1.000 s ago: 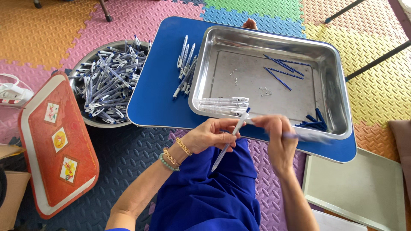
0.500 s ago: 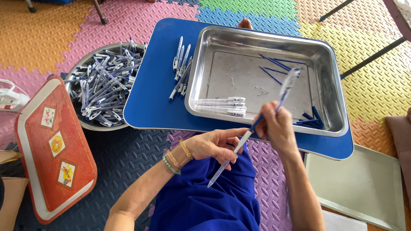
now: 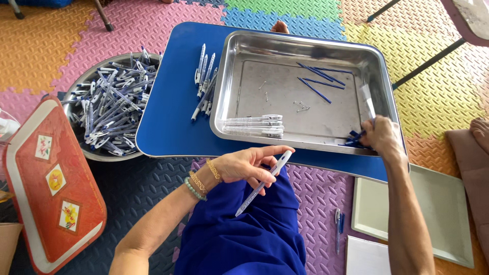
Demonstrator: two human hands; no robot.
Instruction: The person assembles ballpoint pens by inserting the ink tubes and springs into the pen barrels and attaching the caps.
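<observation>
The blue desk (image 3: 173, 122) carries a steel tray (image 3: 305, 51); its near right corner is covered by the right hand (image 3: 383, 136). That hand rests among blue pen caps (image 3: 354, 140), mostly hidden; whether its fingers pinch one cannot be told. The left hand (image 3: 239, 165) pinches a clear pen barrel (image 3: 262, 184) over the lap, tip pointing down-left. Small springs (image 3: 301, 105) are barely discernible.

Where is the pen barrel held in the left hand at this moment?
In the head view, the pen barrel slants over the blue lap, pinched by the left hand, just below the blue table's near edge.
</observation>
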